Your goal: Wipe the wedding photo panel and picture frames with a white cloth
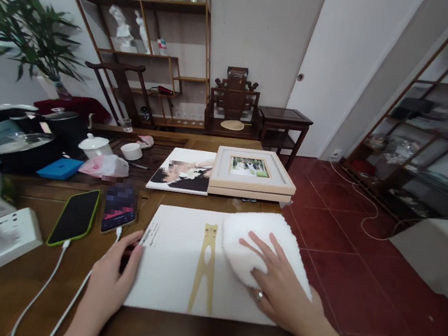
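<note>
A white panel lies flat on the table in front of me, with a gold-coloured easel-type stand leg running up its middle and small print at its upper left. My left hand is at the panel's left edge, fingers bent and thumb along the edge. A thick white cloth covers the panel's right part. Spread over that cloth, my right hand presses down with outstretched fingers and wears a ring.
Beyond the panel are stacked pale frames and a photo print. Two phones with white cables lie left, near a white power strip. Pots, a blue box and cups stand farther back. Red tiled floor is right.
</note>
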Available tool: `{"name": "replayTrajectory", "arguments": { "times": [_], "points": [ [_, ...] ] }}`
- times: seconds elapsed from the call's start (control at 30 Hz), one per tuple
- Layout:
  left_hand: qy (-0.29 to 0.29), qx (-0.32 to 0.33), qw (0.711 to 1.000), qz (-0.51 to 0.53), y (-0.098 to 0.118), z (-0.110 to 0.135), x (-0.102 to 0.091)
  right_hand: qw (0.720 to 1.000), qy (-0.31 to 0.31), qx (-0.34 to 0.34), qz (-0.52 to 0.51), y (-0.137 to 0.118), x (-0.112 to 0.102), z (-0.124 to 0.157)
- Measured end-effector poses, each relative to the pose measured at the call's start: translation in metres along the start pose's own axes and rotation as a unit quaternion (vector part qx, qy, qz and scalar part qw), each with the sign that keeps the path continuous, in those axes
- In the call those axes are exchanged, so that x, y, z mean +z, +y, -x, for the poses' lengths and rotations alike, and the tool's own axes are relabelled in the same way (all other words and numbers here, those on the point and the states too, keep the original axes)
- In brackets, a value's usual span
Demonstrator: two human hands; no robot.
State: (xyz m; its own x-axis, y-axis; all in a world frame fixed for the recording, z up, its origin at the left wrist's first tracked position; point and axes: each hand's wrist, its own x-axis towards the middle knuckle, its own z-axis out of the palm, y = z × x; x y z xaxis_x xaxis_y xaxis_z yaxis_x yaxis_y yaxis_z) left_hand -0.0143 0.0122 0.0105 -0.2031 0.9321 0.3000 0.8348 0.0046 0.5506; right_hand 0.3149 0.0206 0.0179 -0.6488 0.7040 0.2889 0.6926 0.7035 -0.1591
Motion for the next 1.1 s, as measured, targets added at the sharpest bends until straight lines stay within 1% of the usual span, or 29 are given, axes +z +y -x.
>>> {"name": "replayTrajectory", "arguments": {
  "times": [0.07,0.13,0.3,0.4,0.57,0.7,0.8,0.87,0.97,1.03,1.1],
  "points": [
    [0.002,-0.001,1.000,-0.006,0.000,-0.001,-0.001,1.000,0.022,-0.011,-0.012,0.006,0.005,0.004],
    [0.005,-0.005,1.000,-0.012,0.001,-0.001,-0.001,0.999,0.037,-0.013,-0.029,0.006,0.009,0.005],
    [0.003,-0.019,1.000,-0.023,0.007,-0.001,-0.003,0.998,0.043,-0.003,-0.053,0.004,0.010,0.005],
    [0.005,-0.031,0.999,-0.025,0.009,0.000,-0.004,0.997,0.045,-0.011,-0.058,0.006,0.011,0.006],
    [-0.002,-0.028,0.999,-0.021,0.012,0.001,-0.005,0.994,0.081,-0.026,-0.068,0.007,0.014,0.005],
    [-0.016,-0.030,0.999,0.006,0.014,0.003,-0.008,0.991,0.095,-0.038,-0.086,0.006,0.016,0.003],
    [-0.030,-0.031,0.997,0.063,0.013,0.004,-0.010,0.991,0.096,-0.044,-0.088,0.006,0.016,0.002],
    [-0.034,-0.049,0.989,0.133,0.011,0.005,-0.011,0.991,0.101,-0.047,-0.078,0.005,0.016,0.001],
    [-0.021,-0.100,0.962,0.255,0.009,0.006,-0.013,0.990,0.112,-0.059,-0.061,0.004,0.016,0.001],
    [-0.021,-0.139,0.940,0.311,0.012,0.008,-0.017,0.988,0.122,-0.073,-0.056,0.003,0.016,0.002],
    [-0.006,-0.182,0.917,0.354,0.018,0.012,-0.023,0.985,0.135,-0.085,-0.060,0.003,0.016,0.003]
  ]
}}
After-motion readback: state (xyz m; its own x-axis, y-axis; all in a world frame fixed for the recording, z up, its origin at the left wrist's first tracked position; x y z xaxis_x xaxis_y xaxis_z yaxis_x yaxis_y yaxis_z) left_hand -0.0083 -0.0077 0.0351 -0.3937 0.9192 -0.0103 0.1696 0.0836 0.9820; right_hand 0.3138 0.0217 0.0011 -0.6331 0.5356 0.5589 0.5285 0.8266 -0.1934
